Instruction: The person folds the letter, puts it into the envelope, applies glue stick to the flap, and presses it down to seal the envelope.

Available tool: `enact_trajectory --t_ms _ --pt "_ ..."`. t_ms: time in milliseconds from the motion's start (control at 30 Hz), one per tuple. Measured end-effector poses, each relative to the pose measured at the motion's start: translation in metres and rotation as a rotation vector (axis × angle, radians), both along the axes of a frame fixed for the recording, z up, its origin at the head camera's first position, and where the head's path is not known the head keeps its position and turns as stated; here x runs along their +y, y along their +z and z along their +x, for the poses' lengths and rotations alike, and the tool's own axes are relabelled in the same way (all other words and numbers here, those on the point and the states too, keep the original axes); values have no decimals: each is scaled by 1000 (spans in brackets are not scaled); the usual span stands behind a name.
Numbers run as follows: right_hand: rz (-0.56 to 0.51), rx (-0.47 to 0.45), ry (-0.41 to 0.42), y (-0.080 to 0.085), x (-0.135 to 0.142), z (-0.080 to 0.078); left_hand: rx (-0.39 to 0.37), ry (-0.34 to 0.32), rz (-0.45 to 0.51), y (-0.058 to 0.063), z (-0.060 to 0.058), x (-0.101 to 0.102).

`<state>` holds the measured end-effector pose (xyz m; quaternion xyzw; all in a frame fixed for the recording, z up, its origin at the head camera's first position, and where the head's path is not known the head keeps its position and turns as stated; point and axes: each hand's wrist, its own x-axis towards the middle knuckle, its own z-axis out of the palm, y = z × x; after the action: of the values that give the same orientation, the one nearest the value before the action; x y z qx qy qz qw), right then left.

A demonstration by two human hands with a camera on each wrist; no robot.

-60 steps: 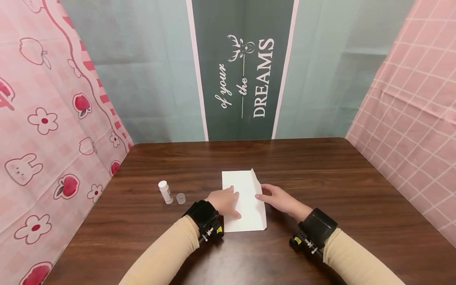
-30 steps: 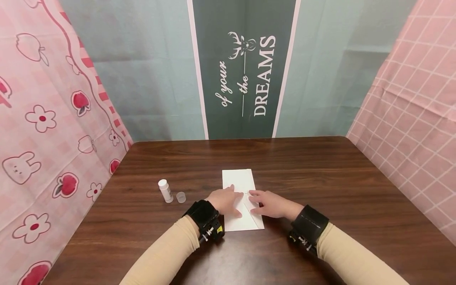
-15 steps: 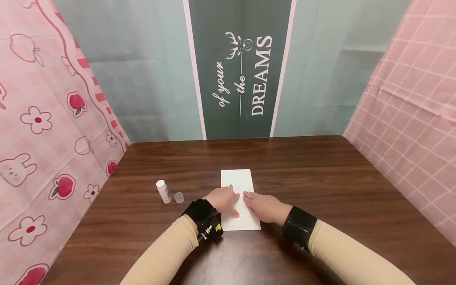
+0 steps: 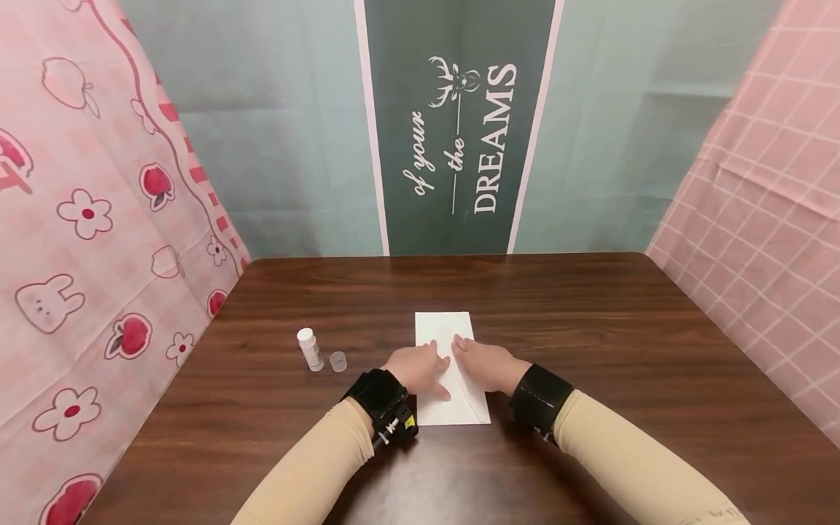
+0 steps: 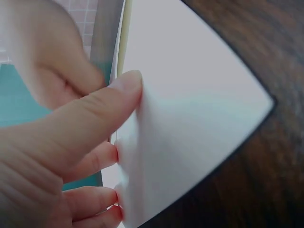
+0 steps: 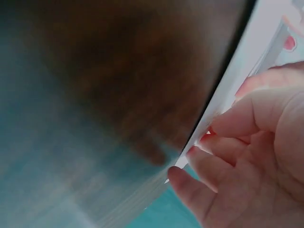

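Observation:
A white paper envelope (image 4: 451, 413) lies lengthwise on the table, its flap folded over along the right side. My left hand (image 4: 420, 370) rests on the left part of it with fingers spread. In the left wrist view the left thumb (image 5: 128, 83) lies on the white paper. My right hand (image 4: 487, 366) presses on the folded flap with extended fingers, covering much of it. Seen from the right wrist, several fingertips (image 6: 192, 152) are at the paper's edge.
A white glue stick (image 4: 311, 351) stands uncapped to the left, and a clear cap (image 4: 338, 362) sits beside it. The brown wooden table (image 4: 590, 313) reaches to a grey-green curtain (image 4: 295, 146) behind, with pink cloths on both sides.
My right hand folded the raised flap down onto the envelope, then moved along it, away from me. My left hand has stayed in place on the paper.

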<state>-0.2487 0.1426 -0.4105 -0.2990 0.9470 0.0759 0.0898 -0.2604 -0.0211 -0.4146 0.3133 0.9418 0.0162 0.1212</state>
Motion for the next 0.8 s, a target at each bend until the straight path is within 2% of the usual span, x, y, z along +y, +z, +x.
enact_trajectory --t_ms 233,400,500,633,800 --pt "52 -4 13 4 3 27 -3 29 -1 2 0 2" --pt "102 46 66 6 7 46 2 35 -5 2 0 4" --pt "90 72 89 6 9 55 10 26 -20 1 0 5" --pt "39 98 96 5 12 56 25 -4 -32 1 -1 5" --pt "-6 70 49 3 10 42 35 -23 -48 0 -1 3"
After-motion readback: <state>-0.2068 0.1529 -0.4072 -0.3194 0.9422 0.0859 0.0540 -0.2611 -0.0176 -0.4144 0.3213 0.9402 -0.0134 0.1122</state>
